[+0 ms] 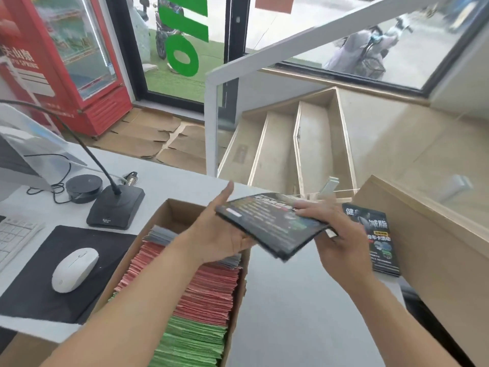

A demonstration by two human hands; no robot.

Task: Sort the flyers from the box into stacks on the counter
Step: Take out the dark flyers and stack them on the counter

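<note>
A cardboard box [169, 207] stands on the white counter [285, 300], packed with flyers on edge: grey at the far end, red [211, 290] in the middle, green [193, 343] nearest me. Above the box's right rim I hold a thick bundle of black flyers [270, 223] tilted between both hands. My left hand [225, 231] supports its left side from beneath, palm up. My right hand [336, 234] grips its right end, fingers on top. A stack of black flyers [381, 242] lies on the counter to the right, partly hidden by my right hand.
A white mouse [75, 268] on a black pad, a keyboard [13, 237], a gooseneck microphone base [116, 207] and a round black puck sit left of the box. A wooden ledge [436, 250] rises at the right. A divided wooden tray [291, 144] lies beyond the counter.
</note>
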